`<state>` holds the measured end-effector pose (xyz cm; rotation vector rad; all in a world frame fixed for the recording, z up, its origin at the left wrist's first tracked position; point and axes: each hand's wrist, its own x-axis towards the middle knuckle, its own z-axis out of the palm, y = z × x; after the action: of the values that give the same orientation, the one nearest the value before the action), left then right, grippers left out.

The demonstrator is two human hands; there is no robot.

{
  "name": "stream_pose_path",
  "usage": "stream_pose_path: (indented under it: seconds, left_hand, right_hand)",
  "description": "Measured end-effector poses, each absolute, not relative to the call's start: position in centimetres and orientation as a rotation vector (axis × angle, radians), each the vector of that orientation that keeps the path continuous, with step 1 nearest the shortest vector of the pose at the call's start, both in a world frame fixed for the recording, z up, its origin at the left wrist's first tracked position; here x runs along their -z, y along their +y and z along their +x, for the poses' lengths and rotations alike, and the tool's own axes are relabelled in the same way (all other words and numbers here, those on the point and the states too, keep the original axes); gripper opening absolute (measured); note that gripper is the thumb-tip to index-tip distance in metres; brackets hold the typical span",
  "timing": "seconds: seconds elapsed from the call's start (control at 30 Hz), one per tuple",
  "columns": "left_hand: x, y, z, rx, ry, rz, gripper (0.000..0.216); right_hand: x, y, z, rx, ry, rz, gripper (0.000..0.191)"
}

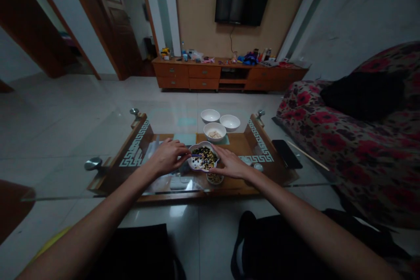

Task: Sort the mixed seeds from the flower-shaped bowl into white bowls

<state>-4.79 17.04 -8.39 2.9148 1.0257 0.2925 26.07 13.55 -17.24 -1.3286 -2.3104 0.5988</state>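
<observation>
A white scalloped dish holds mixed beans, with black, green and yellowish ones among them. My left hand is at its left side, fingers pinched on a thin, dark purplish tool that looks like tweezers. The tool's tip reaches over the beans. My right hand grips the dish's right rim, thumb at the near side and fingers at the far side. Just beyond the dish stands a white bowl with some pale pieces inside. Two more white bowls, one left and one right, stand behind it.
Everything sits on a glass-topped table with a wooden lower shelf. A round patch of beans shows below the dish, perhaps a reflection. A black phone and a thin stick lie right. A flowered sofa stands beyond.
</observation>
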Motion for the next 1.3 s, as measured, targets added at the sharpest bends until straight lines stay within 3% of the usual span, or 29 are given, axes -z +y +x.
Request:
stream_pose_path:
  seconds: [0.33, 0.6, 1.3]
  left_hand:
    - [8.2, 16.5, -3.8, -0.138, 1.053, 2.933, 0.023]
    - [9.8, 15.3, -3.2, -0.175, 1.465, 2.655, 0.035]
    - [10.7, 13.2, -2.0, -0.188, 1.625, 2.639, 0.039]
  right_hand:
    - [16.5, 13.2, 26.3, -0.683, -2.301, -1.302, 0.107]
    - [17.8, 13.1, 26.6, -0.682, -2.259, -1.296, 0.099]
    - [18.0, 13.0, 26.7, -0.687, -2.249, -1.299, 0.100]
